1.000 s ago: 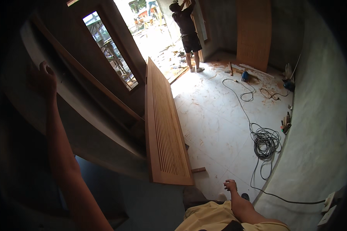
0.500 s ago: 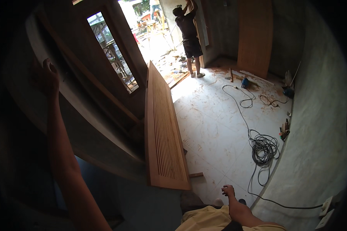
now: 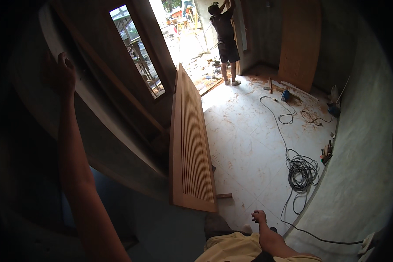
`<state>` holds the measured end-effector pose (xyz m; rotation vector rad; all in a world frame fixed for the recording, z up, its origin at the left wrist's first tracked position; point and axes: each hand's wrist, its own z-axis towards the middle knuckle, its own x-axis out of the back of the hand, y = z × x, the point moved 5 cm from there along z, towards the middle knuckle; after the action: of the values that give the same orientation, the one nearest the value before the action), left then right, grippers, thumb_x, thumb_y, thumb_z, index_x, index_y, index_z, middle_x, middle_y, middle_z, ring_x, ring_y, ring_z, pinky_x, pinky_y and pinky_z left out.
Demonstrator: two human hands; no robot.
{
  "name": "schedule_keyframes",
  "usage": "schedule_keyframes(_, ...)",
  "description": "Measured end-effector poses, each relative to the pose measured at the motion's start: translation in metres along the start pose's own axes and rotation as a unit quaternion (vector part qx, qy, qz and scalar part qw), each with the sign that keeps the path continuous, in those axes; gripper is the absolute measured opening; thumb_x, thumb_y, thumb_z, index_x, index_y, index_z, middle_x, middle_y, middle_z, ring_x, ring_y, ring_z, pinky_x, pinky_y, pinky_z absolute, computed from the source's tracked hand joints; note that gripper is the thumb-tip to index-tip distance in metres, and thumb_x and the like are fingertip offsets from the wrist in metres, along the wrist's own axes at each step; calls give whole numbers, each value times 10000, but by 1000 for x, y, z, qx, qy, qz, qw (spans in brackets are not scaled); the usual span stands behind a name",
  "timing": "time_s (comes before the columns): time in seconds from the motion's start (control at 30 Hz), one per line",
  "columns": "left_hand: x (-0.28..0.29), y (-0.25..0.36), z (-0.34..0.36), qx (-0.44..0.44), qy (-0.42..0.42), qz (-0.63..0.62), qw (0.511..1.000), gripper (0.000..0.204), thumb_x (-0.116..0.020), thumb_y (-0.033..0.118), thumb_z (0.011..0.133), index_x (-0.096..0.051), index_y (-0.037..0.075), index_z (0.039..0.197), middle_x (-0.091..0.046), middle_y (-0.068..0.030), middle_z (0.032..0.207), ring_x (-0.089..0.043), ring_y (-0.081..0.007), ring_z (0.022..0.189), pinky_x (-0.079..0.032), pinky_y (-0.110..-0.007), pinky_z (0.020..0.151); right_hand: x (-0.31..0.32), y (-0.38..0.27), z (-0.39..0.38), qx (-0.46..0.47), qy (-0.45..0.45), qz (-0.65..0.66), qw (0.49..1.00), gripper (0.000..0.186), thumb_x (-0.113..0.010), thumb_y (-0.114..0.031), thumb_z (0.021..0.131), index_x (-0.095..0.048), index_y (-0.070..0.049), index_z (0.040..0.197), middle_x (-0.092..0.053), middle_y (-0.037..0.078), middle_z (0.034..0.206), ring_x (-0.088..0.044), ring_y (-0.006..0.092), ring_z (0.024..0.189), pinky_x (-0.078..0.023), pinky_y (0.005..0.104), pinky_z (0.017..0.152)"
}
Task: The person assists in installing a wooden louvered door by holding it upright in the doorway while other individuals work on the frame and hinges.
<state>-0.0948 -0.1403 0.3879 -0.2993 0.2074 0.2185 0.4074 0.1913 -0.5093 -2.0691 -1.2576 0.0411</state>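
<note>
While the left hand [image 3: 62, 77] is at the wall edge [image 3: 101, 118], its closure indeterminable, the grooved wooden door [image 3: 192, 148] lies between both hands, long axis toward the doorway [image 3: 188, 50], apparently nearer the right hand [image 3: 258, 216], whose grip hangs slack, fingers apart, seemingly empty.

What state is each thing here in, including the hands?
Left hand: fingers bent, at the pale wall edge
Right hand: fingers loosely bent, nothing visible in it
Grooved panel: tilted, grooves showing
Tall board: upright
Floor: dusty, littered
Cable: partly coiled on the floor
Blue tool: lying on the floor
Doorway: open
</note>
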Motion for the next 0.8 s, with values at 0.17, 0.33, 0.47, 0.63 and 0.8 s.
schedule_keyframes(0.17, 4, 1, 0, -12, 32, 17, 999, 225, -582, 303, 870, -639, 257, 1083, -478, -118, 1341, -454, -302, 1248, -408, -516, 941, -2, 1, 1, 5, -9, -3, 1000, 396, -678, -154, 803, -594, -65, 1180, -704, 101, 874, -685, 199, 627, -525, 322, 508)
schedule_keyframes(0.33, 1, 1, 0, 0, 15, 10, 1000, 227, -583, 306, 868, -639, 262, 1084, -480, -107, 1343, -448, -298, 1258, -409, -518, 935, 0, -1, -3, 0, -5, -1, 1000, 415, -697, -184, 788, -614, -63, 1175, -706, 95, 865, -684, 182, 645, -514, 299, 515)
schedule_keyframes(0.47, 2, 1, 1, -4, 33, 17, 999, 224, -588, 306, 864, -642, 270, 1078, -495, -106, 1328, -456, -298, 1251, -412, -516, 926, 1, -2, -4, 1, -5, -2, 1000, 415, -696, -187, 789, -612, -59, 1175, -706, 93, 865, -684, 183, 643, -513, 301, 512)
schedule_keyframes(0.63, 3, 1, 0, -7, 20, 30, 999, 231, -587, 313, 863, -642, 274, 1085, -478, -102, 1346, -442, -293, 1263, -400, -513, 936, 0, -1, -3, 4, -3, 1, 1000, 416, -694, -186, 788, -612, -57, 1175, -707, 91, 863, -684, 184, 640, -512, 301, 510)
schedule_keyframes(0.8, 5, 3, -1, 5, 11, 32, 999, 236, -584, 312, 864, -639, 269, 1090, -457, -101, 1364, -417, -288, 1280, -392, -512, 943, 2, -1, -4, 2, -3, -4, 1000, 424, -693, -187, 787, -608, -60, 1182, -706, 91, 861, -682, 185, 635, -508, 299, 505)
